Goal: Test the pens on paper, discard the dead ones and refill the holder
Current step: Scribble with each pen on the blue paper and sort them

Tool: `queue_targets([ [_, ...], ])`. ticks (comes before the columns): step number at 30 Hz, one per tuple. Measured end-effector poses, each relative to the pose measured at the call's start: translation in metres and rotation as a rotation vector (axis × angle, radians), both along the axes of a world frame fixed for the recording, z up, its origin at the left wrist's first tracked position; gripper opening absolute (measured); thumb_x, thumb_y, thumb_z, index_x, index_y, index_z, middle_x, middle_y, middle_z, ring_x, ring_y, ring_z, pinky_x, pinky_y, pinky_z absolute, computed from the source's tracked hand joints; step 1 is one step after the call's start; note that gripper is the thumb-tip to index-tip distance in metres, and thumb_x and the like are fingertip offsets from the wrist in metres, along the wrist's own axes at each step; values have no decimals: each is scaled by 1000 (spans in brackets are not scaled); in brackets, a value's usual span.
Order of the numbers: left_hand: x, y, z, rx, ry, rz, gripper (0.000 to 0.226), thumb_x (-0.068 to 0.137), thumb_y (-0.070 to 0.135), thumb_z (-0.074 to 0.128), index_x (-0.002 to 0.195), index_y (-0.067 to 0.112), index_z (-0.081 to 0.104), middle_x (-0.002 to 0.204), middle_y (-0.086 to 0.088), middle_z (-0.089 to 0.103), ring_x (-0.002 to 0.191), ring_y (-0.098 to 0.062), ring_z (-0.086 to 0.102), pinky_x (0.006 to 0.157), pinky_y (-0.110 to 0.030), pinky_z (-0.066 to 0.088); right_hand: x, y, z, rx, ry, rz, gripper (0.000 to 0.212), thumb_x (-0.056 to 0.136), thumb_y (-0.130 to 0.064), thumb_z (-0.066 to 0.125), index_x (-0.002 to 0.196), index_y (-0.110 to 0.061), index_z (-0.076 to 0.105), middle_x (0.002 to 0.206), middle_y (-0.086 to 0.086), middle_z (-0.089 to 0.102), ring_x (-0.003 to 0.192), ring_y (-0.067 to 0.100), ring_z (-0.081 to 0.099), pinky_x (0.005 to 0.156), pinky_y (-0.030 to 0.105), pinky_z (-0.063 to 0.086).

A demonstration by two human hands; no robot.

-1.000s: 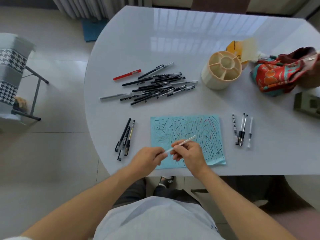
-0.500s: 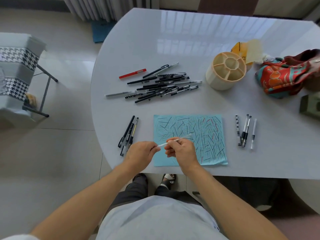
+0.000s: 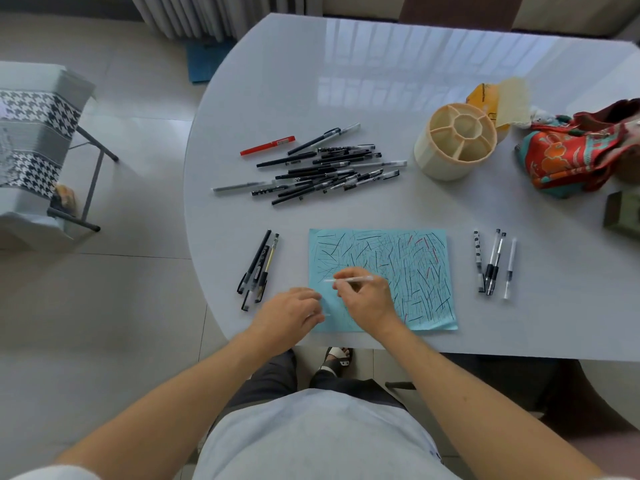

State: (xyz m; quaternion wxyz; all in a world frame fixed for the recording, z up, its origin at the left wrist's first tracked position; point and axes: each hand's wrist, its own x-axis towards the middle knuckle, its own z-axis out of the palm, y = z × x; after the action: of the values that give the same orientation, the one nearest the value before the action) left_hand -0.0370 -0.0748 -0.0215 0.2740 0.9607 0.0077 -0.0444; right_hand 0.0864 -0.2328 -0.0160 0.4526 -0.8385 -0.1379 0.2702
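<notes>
Head view: testing step in hand, cap apparently just off. Right hand (image 3: 367, 299) pinching a slim clear-barrelled pen (image 3: 349, 279), held nearly level just above the light-blue paper sheet (image 3: 426, 271). Left hand (image 3: 294, 315) at the sheet's near-left corner, fingers curled, likely on the small clear cap, though too blurred to tell. Next, by judgement: tilt tip down, draw one short stroke on a bare patch. Sheet matte, thin, crowded with dark and red strokes. Beyond the sheet, a loose heap of glossy black plastic pens (image 3: 325, 168); right of that, a cream round plastic holder with divided cells (image 3: 450, 161), unfilled. Sorted rows left of the sheet (image 3: 258, 268) and right (image 3: 493, 261) on the smooth, reflective white tabletop (image 3: 381, 81).
</notes>
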Motion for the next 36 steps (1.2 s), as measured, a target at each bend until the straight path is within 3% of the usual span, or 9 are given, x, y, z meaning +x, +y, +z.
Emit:
queue_targets([
  [4,0,1,-5,1,-4,15,22,92,36,63,86,18,72,113,5,71,112,-16,63,90,-31,51,-7,1,-1,-71,-179,151,10,90,-22,68,93,-20,77,80,-7,76,69,7,68,69,28,58],
  [8,-1,0,-8,-1,8,25,21,93,36,63,86,18,72,114,6,71,114,-14,62,94,-31,50,1,-6,0,-162,-242,65,18,88,-28,62,92,-17,75,75,-3,73,66,12,65,67,26,54],
  [10,0,0,-8,-10,21,39,21,94,35,63,87,18,71,113,5,71,113,-14,62,96,-29,49,5,-10,2,-142,-170,20,14,89,-23,63,91,-16,75,71,-3,72,62,14,66,64,29,55],
  [13,3,-1,-7,-52,40,101,23,97,38,57,94,18,69,111,6,71,107,-13,62,92,-27,47,6,-14,9,47,69,-130,11,86,-19,62,85,-17,73,67,5,73,59,19,69,58,39,60],
  [16,5,-4,-4,-103,92,182,27,98,43,51,102,22,67,110,9,69,102,-11,61,84,-29,49,6,-19,16,239,256,-243,11,83,-16,61,81,-12,70,66,12,71,58,24,65,56,34,56],
  [19,8,-8,-1,-151,123,205,26,97,45,51,101,24,67,102,12,69,96,-10,60,80,-32,52,5,-23,21,293,352,-238,10,83,-11,61,79,-10,70,65,17,69,62,29,64,55,33,54],
  [24,14,-12,7,-173,106,230,22,97,45,51,99,29,67,97,16,65,89,-3,53,76,-28,49,5,-23,30,334,423,-190,11,89,-4,59,84,-3,69,67,21,69,64,34,65,57,33,56],
  [29,24,-14,19,-180,60,199,34,95,51,45,93,26,68,85,14,60,80,-4,51,66,-27,46,4,-20,36,364,458,-159,11,97,4,57,92,11,63,72,25,68,65,32,65,60,31,57],
  [36,23,-9,23,-185,18,277,18,95,29,60,84,19,69,74,16,48,71,-6,45,64,-24,37,-5,-5,38,349,458,-187,17,103,-7,57,96,7,64,74,18,70,63,25,65,67,33,59],
])
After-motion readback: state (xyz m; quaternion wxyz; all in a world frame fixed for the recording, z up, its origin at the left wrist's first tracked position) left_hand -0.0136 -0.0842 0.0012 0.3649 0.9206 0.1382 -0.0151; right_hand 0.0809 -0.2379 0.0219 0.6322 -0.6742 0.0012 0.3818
